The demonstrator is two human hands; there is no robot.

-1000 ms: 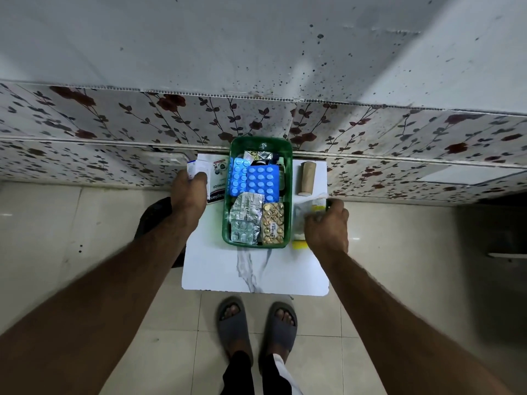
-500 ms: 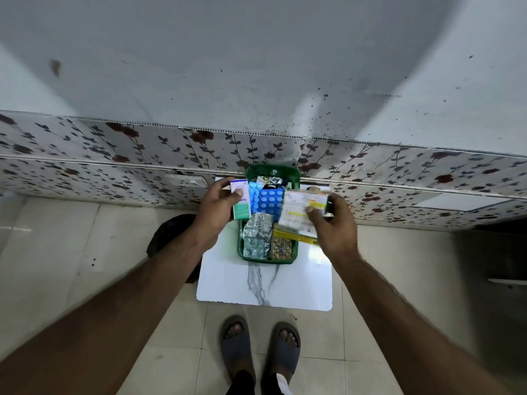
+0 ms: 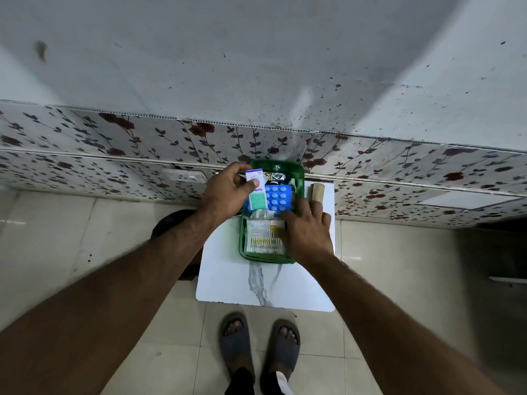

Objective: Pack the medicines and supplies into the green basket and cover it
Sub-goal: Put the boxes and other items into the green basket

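Over the green basket, left hand grips one white-teal box; right hand presses one swab packet flat.

You see a green basket on a white counter veined with grey marbling. Inside lies a bright blue blister pack. The small box is white, blue and mint green. Dark red flowers pattern the wall panel. The slippers are grey.

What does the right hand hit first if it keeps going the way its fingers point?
Likely the blue blister pack in the basket: the right hand points up-left across it. Depth unclear; outer fingers aim nearer the tan roll.
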